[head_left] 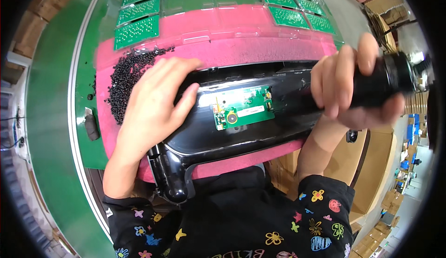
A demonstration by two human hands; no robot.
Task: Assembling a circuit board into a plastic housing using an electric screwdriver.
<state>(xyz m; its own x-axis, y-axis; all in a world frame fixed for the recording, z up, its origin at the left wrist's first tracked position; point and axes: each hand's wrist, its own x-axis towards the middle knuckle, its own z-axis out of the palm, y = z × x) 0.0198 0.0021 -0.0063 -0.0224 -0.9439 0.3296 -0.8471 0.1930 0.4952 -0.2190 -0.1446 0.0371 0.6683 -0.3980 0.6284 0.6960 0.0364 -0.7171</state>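
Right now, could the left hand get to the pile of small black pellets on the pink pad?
Probably yes: the left hand rests on the black housing right beside the black pellets, with nothing between them.

Glossy black plastic housing (241, 132) at centre; matt green circuit board (242, 108) set in it; soft pink foam mat (260, 44) at twelve o'clock; shiny black pellets (124, 79) at ten.

Bright, even overhead light; soft shadows; strong fisheye bending, dark corners
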